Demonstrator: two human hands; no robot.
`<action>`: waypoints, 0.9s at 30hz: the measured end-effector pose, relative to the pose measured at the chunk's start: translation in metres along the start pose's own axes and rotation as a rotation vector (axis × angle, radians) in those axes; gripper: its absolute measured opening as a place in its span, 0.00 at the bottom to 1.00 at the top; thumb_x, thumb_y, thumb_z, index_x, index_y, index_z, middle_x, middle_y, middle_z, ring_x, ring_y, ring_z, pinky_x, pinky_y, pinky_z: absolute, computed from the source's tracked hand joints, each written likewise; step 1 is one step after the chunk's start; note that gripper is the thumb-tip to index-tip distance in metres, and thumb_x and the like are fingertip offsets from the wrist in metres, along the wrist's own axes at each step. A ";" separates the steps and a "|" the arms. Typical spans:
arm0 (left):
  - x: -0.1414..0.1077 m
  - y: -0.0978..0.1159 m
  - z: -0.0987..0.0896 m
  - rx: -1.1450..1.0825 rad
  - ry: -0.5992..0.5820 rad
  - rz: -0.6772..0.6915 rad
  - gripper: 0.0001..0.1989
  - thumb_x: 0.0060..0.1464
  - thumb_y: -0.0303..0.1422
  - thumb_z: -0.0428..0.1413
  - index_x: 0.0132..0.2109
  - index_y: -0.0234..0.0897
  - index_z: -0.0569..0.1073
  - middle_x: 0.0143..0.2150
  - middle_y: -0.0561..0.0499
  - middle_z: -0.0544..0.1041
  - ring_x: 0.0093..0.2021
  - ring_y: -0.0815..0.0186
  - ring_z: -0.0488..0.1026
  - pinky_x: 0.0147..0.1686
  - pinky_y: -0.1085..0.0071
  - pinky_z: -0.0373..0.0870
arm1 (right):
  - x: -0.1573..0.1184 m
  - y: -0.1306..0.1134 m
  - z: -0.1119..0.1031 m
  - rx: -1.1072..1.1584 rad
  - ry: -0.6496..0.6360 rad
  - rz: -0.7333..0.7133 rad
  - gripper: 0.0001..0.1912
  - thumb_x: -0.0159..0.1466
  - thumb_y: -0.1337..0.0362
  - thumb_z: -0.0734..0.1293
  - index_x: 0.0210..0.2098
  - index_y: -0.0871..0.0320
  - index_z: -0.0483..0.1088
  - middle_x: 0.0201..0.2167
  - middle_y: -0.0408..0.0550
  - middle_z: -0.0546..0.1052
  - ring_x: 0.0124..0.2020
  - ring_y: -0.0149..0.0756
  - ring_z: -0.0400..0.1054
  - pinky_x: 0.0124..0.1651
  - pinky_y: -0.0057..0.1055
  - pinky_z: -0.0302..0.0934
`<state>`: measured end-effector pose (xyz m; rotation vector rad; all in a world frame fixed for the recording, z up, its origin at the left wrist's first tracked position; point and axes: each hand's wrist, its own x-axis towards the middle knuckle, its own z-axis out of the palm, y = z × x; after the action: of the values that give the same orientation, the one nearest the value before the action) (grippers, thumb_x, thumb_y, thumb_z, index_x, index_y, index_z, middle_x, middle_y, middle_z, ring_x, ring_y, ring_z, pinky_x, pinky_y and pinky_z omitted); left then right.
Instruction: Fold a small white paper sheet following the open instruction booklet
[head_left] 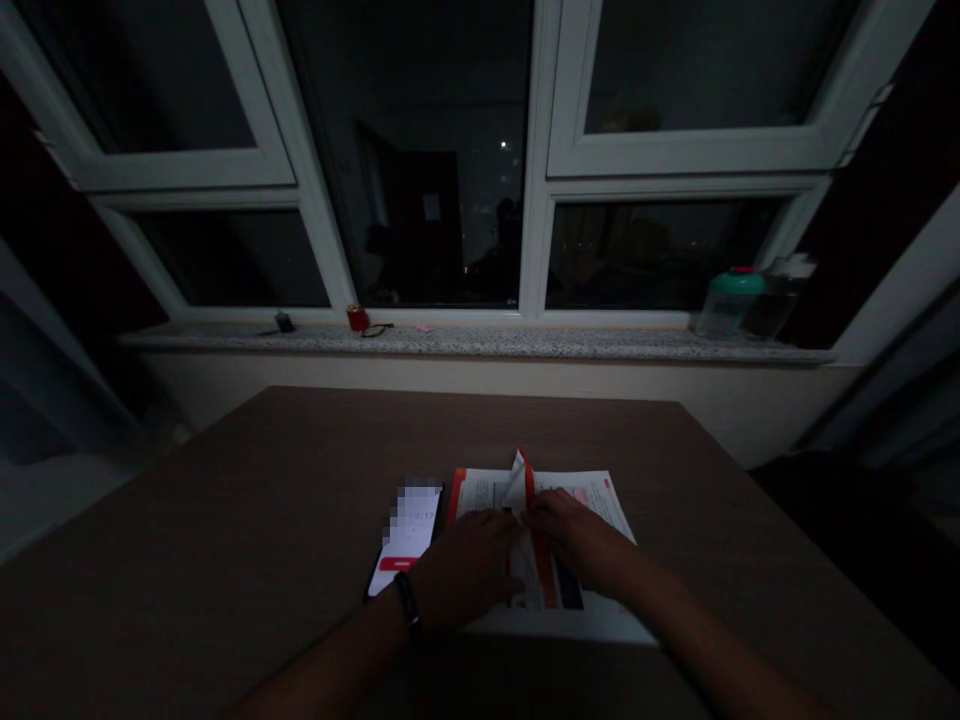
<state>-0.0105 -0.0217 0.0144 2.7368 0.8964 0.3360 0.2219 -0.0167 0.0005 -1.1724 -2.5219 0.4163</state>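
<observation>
A folded piece of paper (pixel 519 487), white with a red-orange edge and a pointed top, stands up between my hands. My left hand (pixel 466 562), with a dark band on the wrist, has its fingers closed on the left side of the paper. My right hand (pixel 583 538) pinches its red-edged side. Beneath lies a printed booklet or sheet (pixel 559 625) with orange corners, partly covered by both hands. Dim light hides the exact fingertip contact.
A lit phone (pixel 411 540) lies on the brown table (pixel 262 520), left of the booklet. Behind the table, a stone windowsill (pixel 480 342) holds a small red container (pixel 358 318), a dark little object (pixel 284 321) and a jug with a teal top (pixel 729 300).
</observation>
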 end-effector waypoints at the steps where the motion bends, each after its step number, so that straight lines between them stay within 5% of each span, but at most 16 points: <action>1: 0.000 -0.001 0.002 0.017 0.017 -0.037 0.25 0.60 0.38 0.60 0.60 0.38 0.65 0.60 0.42 0.68 0.59 0.51 0.64 0.59 0.54 0.61 | 0.000 0.000 0.000 0.003 -0.001 0.000 0.22 0.67 0.73 0.60 0.57 0.52 0.69 0.51 0.52 0.70 0.51 0.43 0.62 0.55 0.39 0.57; 27: -0.006 -0.004 0.004 -0.014 0.075 -0.091 0.36 0.50 0.49 0.65 0.61 0.39 0.65 0.61 0.41 0.67 0.61 0.47 0.63 0.59 0.50 0.60 | 0.000 0.000 0.000 -0.066 -0.014 0.025 0.22 0.66 0.72 0.61 0.57 0.50 0.69 0.51 0.52 0.70 0.52 0.45 0.62 0.58 0.45 0.54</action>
<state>-0.0164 -0.0229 0.0088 2.6759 1.0294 0.4279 0.2221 -0.0172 0.0007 -1.2309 -2.5534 0.3512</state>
